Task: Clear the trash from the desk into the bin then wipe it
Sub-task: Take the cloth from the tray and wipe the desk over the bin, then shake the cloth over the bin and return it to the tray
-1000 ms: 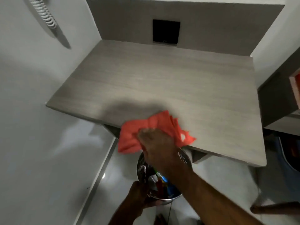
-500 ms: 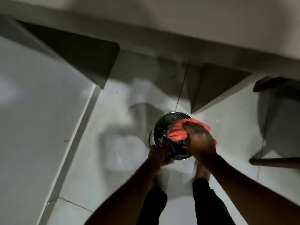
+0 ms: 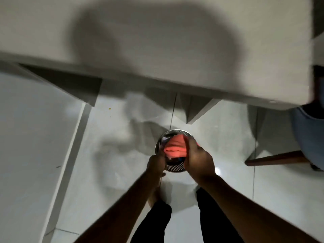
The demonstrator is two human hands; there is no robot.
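View from above, blurred by motion. A pale grey wood-grain desk top [image 3: 157,41] spans the upper frame above a glossy white tiled floor [image 3: 43,137]; a dark wooden chair leg [image 3: 277,157] lies at right. A round perforated metal bin [image 3: 172,166] stands on the floor below the desk edge, holding dark, indistinct trash. The left hand [image 3: 156,163] grips its near rim. The right hand [image 3: 198,158] clenches a crumpled orange-red cloth [image 3: 175,146] over the bin's mouth. No writing is legible.

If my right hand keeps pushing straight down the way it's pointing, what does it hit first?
Most likely the trash inside the round metal mesh bin. The right hand already grips the orange cloth over the bin's mouth, so the cloth would press into that trash; depth is unclear.
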